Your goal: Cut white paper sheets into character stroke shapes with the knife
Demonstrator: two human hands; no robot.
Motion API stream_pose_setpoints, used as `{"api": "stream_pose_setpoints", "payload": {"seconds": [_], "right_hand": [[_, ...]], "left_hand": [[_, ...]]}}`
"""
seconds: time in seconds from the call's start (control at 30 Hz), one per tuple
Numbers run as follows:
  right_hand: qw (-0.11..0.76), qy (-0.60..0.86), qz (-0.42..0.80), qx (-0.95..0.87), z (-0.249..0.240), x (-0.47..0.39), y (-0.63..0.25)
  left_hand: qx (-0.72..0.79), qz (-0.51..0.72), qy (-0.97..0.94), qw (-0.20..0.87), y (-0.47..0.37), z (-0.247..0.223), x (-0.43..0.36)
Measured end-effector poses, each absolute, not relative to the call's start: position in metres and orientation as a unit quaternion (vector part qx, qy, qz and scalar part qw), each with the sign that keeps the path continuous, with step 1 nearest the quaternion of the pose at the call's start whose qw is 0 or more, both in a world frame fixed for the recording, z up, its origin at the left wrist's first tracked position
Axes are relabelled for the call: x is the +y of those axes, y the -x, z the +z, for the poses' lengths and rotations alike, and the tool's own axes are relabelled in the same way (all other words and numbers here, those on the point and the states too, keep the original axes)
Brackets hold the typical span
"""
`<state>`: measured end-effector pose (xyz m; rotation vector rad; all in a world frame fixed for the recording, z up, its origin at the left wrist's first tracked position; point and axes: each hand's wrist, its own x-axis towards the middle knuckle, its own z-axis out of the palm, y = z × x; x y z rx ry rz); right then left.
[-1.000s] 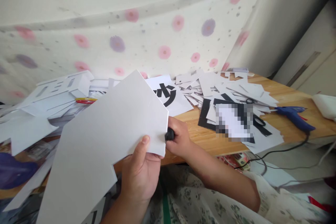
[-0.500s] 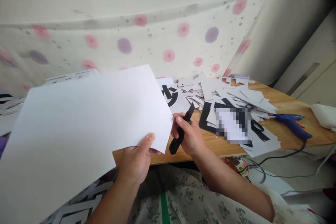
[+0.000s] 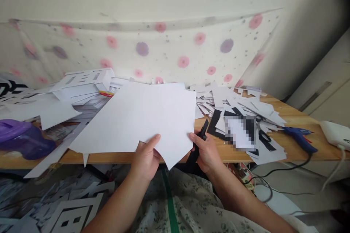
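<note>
A large white sheet (image 3: 142,116) with an irregular outline is held up over the front of the wooden table. My left hand (image 3: 146,158) grips its lower edge, thumb on top and fingers underneath. At the sheet's right corner, my right hand (image 3: 206,153) pinches the edge with the thumb. The same hand also holds a black utility knife (image 3: 201,138), its tip pointing up and away. Part of the knife's lower end is dark and hard to make out.
Paper scraps (image 3: 213,96) and black cut pieces (image 3: 216,122) lie at the right, near scissors (image 3: 265,135) and a blue glue gun (image 3: 299,138) with a cable. At the left are a purple bottle (image 3: 27,140) and stacked white cutouts (image 3: 82,83). A flowered cloth (image 3: 169,47) hangs behind.
The white sheet has turned and moved right, uncovering the stacks and purple bottle at the left. My right thumb now presses on the sheet, and the view has shifted left.
</note>
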<state>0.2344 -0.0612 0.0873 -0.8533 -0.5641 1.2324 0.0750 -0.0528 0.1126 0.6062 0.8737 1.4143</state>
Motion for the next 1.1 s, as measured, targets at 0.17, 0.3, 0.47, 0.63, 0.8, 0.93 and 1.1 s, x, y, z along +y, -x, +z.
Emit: {"api": "stream_pose_setpoints", "payload": {"seconds": [0.17,0.3,0.47,0.63,0.8,0.93,1.1], "right_hand": [[0.674,0.377,0.581,-0.257,0.08,-0.071,-0.237],[0.656,0.345,0.612,-0.275,0.077,-0.077,-0.239],[0.658,0.339,0.615,-0.272,0.074,-0.077,-0.236],[0.629,0.38,0.619,-0.279,0.068,-0.072,-0.238],[0.647,0.406,0.611,-0.21,0.062,-0.058,-0.262],[0.649,0.373,0.637,-0.181,0.059,-0.046,-0.286],[0.638,0.347,0.65,-0.224,0.064,-0.036,-0.308]], "left_hand": [[0.372,0.608,-0.245,0.657,-0.08,0.104,-0.039],[0.355,0.618,-0.254,0.654,-0.081,0.102,-0.034],[0.341,0.623,-0.256,0.656,-0.08,0.098,-0.031],[0.381,0.658,-0.206,0.616,-0.071,0.09,-0.018],[0.479,0.66,-0.208,0.54,-0.062,0.079,-0.005],[0.529,0.586,-0.236,0.566,-0.077,0.076,0.001],[0.541,0.538,-0.243,0.599,-0.109,0.078,0.01]]}}
